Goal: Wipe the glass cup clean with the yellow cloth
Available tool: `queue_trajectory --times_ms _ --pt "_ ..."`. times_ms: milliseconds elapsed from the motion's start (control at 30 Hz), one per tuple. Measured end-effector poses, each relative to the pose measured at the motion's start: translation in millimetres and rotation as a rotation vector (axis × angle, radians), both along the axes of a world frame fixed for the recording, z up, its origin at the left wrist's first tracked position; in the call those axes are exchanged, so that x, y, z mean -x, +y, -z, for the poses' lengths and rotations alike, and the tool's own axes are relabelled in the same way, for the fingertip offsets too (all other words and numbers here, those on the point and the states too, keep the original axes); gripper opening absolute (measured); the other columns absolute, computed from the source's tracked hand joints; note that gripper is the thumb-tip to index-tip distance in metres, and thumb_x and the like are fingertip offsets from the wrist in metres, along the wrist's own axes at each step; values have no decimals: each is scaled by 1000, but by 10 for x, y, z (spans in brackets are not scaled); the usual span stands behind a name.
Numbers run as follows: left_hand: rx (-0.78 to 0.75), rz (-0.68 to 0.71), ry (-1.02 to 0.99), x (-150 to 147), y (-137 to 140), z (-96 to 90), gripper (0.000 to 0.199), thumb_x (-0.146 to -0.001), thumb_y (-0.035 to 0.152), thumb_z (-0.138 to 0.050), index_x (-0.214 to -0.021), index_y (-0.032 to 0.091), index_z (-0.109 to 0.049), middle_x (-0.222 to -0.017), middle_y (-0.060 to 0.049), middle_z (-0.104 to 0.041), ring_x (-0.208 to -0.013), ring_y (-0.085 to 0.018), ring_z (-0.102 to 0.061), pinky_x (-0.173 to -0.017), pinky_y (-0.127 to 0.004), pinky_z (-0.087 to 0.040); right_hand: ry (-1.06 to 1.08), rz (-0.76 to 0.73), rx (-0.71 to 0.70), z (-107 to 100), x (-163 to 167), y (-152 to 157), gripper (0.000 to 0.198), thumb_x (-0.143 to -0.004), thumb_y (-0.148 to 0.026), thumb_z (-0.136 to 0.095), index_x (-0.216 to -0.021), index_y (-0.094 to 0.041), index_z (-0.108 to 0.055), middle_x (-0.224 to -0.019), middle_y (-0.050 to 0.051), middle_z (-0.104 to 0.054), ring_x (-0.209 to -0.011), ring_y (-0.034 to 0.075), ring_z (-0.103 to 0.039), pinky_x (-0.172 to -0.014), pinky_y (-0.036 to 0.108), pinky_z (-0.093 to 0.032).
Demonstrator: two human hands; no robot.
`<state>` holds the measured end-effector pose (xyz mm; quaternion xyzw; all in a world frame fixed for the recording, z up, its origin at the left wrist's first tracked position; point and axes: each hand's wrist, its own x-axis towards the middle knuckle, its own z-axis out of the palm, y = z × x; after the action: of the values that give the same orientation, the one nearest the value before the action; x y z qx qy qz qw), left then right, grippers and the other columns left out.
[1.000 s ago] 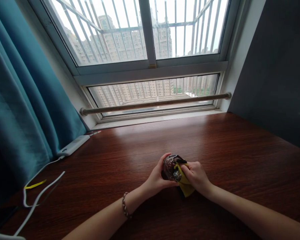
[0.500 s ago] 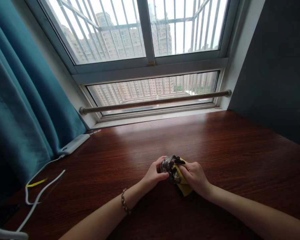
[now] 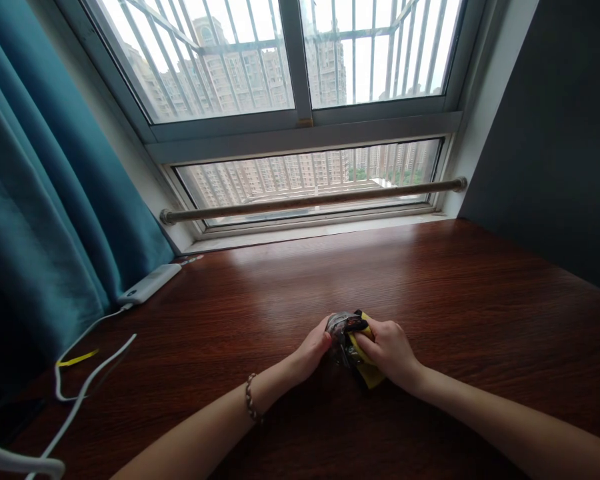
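Head view: yellow piece point(image 3: 372, 375) in right hand point(image 3: 392, 351), long axis slanting nearward.

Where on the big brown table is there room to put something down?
The table has bare wood between the shiny bundle and the window, and beyond the right hand toward the dark wall. It's crowded at the left, beside the blue curtain, with a white device, white cables and a yellow strip.
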<state>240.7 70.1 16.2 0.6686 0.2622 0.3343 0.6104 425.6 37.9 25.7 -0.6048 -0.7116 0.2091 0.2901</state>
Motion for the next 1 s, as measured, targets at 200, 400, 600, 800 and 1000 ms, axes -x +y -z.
queue_trajectory --times_ms 200,400,600,800,1000 --pt "-7 36 -9 -37 -32 10 81 -57 23 -81 -127 15 -41 -124 -14 -53 -115 -30 -51 -98 -42 -40 14 36 0 65 -10 31 37 -86 -39 -37 -66 -16 -58 -67 9 -63 -61 17 -55 -61 27 -31" --pt "9 -94 -85 -28 -27 33 92 -59 23 -80 -133 22 -26 -121 -11 -54 -113 -25 -53 -98 -39 -41 72 14 -12 89 -31 10 47 -90 -45 -30 -65 -16 -59 -63 7 -61 -59 17 -56 -58 27 -31" --pt "12 -70 -38 21 7 19 80 -57 27 -80 -126 16 -41 -117 -13 -56 -109 -27 -55 -96 -41 -42 87 -21 37 -17 -27 -36 34 -82 -48 -47 -93 -20 -64 -81 6 -66 -75 21 -61 -65 27 -37" --pt "-83 -66 29 23 28 -48 71 -48 26 -84 -112 12 -58 -112 -10 -53 -109 -28 -50 -97 -37 -39 73 -41 35 -33 -16 -6 23 -79 -37 -52 -85 -19 -63 -75 4 -65 -68 18 -59 -63 25 -36" --pt "-17 -89 -39 14 16 29 90 -65 43 -74 -137 17 -28 -121 -13 -53 -110 -26 -52 -94 -37 -41 93 40 -19 85 -12 33 40 -88 -44 -39 -68 -17 -61 -65 5 -63 -60 16 -57 -58 25 -31"
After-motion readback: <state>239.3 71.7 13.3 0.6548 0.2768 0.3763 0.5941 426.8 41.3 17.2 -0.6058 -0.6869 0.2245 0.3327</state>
